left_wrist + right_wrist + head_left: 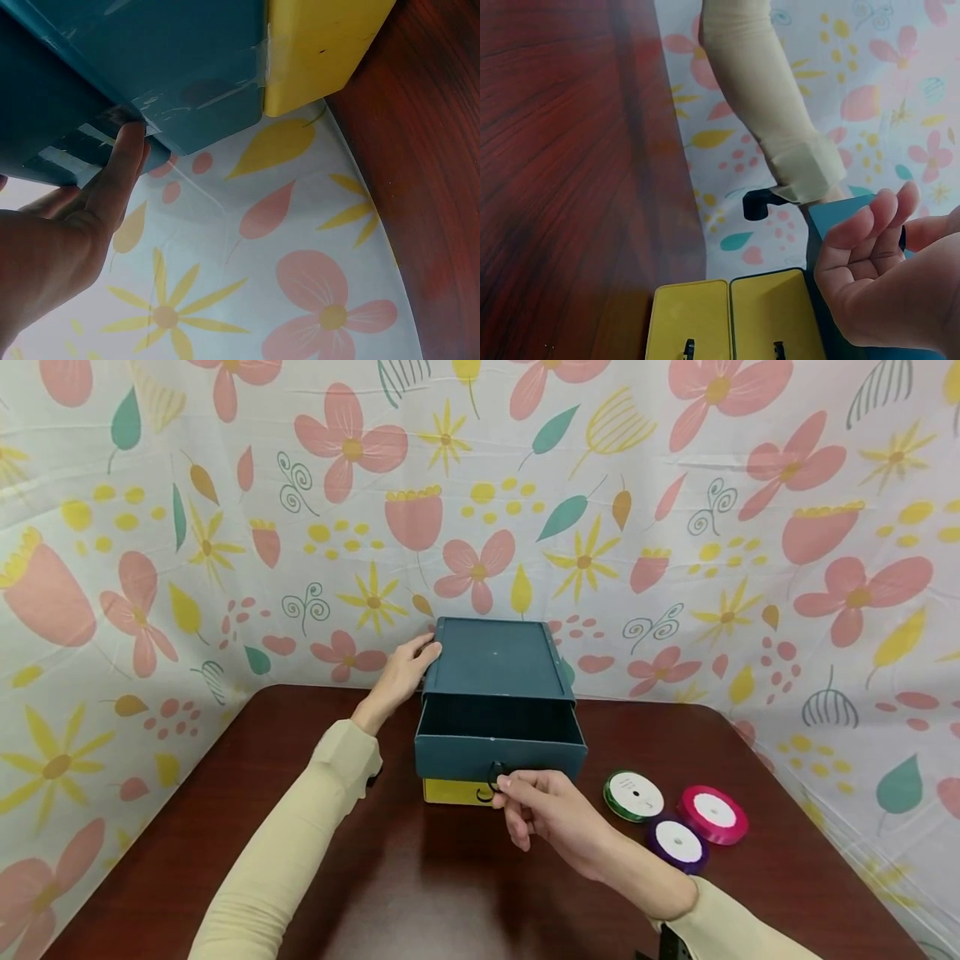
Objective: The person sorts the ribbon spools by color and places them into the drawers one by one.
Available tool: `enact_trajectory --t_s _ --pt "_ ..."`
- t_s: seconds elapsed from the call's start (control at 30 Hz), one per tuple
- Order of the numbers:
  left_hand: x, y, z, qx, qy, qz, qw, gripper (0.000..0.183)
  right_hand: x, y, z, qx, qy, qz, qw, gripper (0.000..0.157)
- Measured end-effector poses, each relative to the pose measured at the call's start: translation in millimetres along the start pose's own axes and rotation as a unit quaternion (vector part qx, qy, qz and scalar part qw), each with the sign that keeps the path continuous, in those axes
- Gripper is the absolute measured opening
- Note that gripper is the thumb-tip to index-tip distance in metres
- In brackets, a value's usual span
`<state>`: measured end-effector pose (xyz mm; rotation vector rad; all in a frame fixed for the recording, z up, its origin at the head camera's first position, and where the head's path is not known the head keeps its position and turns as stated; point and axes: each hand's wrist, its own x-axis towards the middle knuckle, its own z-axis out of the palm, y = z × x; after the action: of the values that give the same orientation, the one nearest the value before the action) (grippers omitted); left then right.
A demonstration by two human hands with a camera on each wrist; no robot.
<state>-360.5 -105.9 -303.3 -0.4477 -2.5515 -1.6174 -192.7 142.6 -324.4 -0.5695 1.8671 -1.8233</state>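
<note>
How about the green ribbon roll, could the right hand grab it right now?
Probably yes, but the right hand pinches the black pull on the blue drawer and must let go first. The green ribbon roll lies close by on the table with nothing on top.

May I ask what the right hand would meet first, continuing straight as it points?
The right hand would probably meet the teal drawer's front panel, beyond the black ring pull it pinches; depth is unclear.

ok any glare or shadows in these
Head view: pale glare on the table, shadow below the open blue drawer, its inside nearly black; left wrist view: glints on the clear tape, backdrop paler at lower left; right wrist view: soft dark band across the table.
</note>
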Motion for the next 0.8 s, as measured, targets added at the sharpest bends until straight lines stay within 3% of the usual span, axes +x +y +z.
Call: enact_trajectory --t_s 0.8 --pt "-1.1 0.5 -0.9 0.003 -0.006 -0.001 1.0000 0.059 -9.6 -1.5 7.6 -0.024 0.004 0.019 1.000 0.035"
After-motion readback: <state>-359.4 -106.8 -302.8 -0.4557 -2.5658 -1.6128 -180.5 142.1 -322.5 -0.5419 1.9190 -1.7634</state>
